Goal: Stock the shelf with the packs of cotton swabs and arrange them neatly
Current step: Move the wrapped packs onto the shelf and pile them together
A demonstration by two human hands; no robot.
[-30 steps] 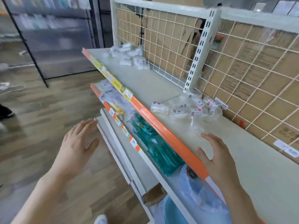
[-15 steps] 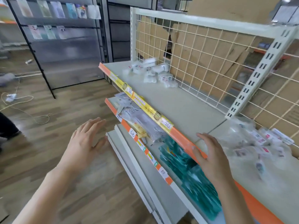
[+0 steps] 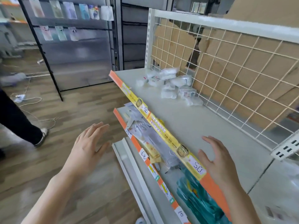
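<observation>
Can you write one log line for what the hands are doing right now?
left hand open, empty | right hand open, over shelf edge | packs of cotton swabs heaped, untouched, far end

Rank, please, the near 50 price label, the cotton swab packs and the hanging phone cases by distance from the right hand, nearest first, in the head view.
1. Price label: on the shelf edge, beside the right hand.
2. Cotton swab packs: shelf's far end.
3. Phone cases: distant rack.

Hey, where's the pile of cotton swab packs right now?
Head view, upper centre: the cotton swab packs lie at the far end of the top shelf, against the wire grid.
</observation>
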